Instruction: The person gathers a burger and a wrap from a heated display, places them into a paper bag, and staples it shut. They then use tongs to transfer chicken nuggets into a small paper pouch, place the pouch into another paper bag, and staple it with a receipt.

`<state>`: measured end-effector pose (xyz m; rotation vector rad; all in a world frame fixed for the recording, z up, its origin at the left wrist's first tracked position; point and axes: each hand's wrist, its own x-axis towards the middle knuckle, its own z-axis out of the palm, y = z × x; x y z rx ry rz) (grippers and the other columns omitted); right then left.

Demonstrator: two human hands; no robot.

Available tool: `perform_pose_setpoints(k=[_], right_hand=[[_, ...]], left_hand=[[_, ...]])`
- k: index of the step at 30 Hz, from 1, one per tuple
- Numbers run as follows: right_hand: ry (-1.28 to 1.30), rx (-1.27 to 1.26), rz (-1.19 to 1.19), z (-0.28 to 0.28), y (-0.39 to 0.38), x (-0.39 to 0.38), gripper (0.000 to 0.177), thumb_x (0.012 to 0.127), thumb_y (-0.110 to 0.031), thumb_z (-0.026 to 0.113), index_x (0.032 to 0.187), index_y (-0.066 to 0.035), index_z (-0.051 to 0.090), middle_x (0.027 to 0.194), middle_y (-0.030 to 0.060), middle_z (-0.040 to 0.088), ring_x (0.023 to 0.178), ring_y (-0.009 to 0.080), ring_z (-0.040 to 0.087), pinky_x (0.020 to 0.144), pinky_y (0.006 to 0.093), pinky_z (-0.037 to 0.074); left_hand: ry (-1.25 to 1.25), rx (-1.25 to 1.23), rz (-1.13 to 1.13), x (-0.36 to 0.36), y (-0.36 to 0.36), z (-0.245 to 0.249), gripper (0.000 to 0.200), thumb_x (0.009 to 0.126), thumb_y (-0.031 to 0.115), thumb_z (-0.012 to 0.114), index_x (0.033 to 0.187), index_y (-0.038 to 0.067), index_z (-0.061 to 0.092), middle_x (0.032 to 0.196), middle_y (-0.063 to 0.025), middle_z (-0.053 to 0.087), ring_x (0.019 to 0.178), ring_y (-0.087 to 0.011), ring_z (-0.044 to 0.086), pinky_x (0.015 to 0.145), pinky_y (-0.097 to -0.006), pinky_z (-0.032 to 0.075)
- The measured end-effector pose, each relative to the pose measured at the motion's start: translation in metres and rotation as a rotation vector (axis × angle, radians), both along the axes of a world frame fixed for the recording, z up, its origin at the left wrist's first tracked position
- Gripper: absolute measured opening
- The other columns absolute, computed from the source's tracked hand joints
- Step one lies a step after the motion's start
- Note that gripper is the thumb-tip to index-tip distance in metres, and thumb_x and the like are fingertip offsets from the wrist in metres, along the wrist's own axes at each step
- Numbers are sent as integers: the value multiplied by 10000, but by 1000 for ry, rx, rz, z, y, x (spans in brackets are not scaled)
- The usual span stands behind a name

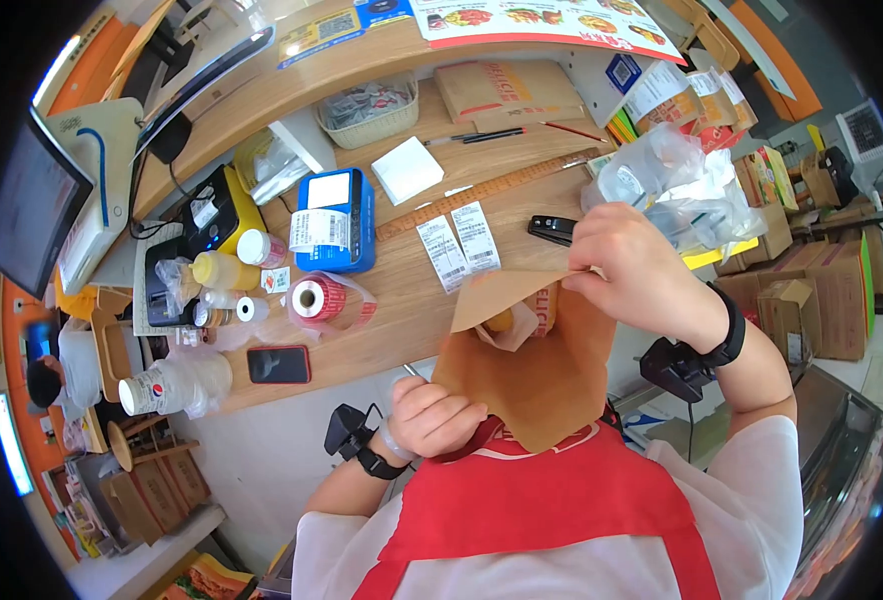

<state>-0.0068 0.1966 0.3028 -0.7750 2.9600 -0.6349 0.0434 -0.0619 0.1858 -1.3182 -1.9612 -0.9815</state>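
A brown paper bag is held open in front of my red apron. My right hand pinches its upper right edge between thumb and fingers. Lower down on the other side, my left hand is closed on the bag's left edge. Inside the bag, a wrapped item in pale paper shows some yellow, beside a piece with red print; their lower parts are hidden. Two printed receipts lie on the wooden counter just beyond the bag. A black stapler rests near my right hand.
Left on the counter are a blue label printer, a sticker roll, a phone, a sauce bottle and stacked cups. Behind are a ruler, white slips and a basket. Plastic bags lie at right.
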Motion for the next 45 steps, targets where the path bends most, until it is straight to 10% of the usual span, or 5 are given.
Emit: perform_pose_setpoints(k=[12,17,19,22,45], right_hand=[[-47,4,-162,-24,11,-1,81,661,-85,622,663,-17,578,717,94,561,751,279,515,689,371,418],[-123,-789,-19,26,-7,10,318,845,-319,503,882,-22,610,854,94,571,862,234,516,797,332,393],[-420,-1073,283,50,-14,21,658,859,-606,156,742,-138,603,1059,159,455,1019,324,413,913,460,280],[-439,-1353,407,82,-41,48,648,925,-446,45,733,-238,628,981,122,489,1020,329,426,882,459,359],[-421,-1572,386,76,-22,46,453,911,-398,342,750,-104,647,937,73,527,847,238,518,803,332,423]], left_hand=[[-81,7,-57,1,12,-2,238,552,87,672,777,145,617,772,32,549,768,-168,486,647,-306,373],[-107,22,-41,1,16,-3,232,550,86,674,766,141,611,764,28,551,781,-179,495,655,-315,385],[-111,28,-50,1,17,-4,226,549,87,675,758,139,607,751,22,554,781,-182,499,656,-318,388],[-136,18,-58,1,18,-3,253,583,99,666,828,133,608,791,18,558,801,-176,520,685,-308,387],[-98,-77,-1,19,4,-7,220,582,122,645,794,142,593,746,30,554,735,-159,487,687,-291,355]])
